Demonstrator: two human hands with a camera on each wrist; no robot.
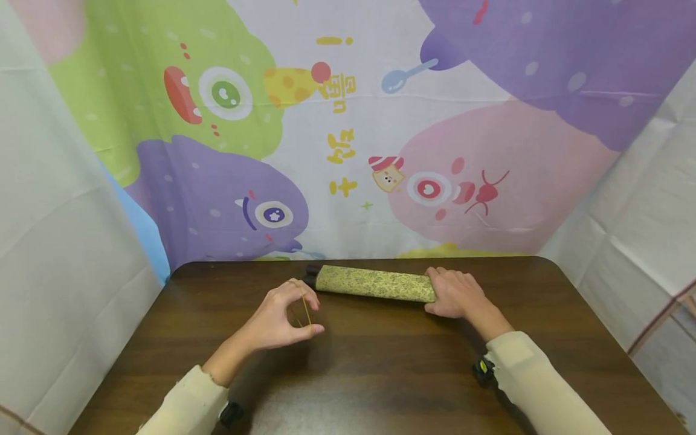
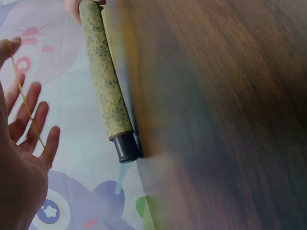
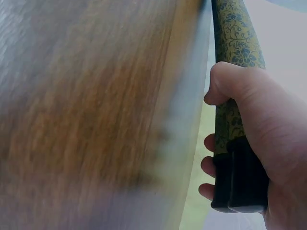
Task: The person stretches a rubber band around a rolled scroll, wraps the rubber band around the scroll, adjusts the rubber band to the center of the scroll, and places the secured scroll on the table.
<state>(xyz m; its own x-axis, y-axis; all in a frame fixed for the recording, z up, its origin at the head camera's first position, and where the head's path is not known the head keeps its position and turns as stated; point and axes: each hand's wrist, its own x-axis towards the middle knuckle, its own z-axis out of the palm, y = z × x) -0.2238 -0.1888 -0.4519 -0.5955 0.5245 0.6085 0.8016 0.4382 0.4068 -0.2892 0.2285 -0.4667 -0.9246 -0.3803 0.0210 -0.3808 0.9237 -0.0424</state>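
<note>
A rolled scroll with a yellow-green, dark-flowered cover lies near the table's back edge, slightly slanted. Paired black roller ends stick out at its left. My right hand grips its right end; in the right wrist view the thumb and fingers wrap the cover beside two black roller ends. Just left of the scroll and nearer me, my left hand is raised with thumb and fingers spread apart. A thin yellow rubber band is looped round them and stretched taut, apart from the scroll.
The dark brown wooden table has rounded back corners. Right behind it hangs a cartoon-printed curtain. White cloth hangs on both sides. Each wrist bears a small black device.
</note>
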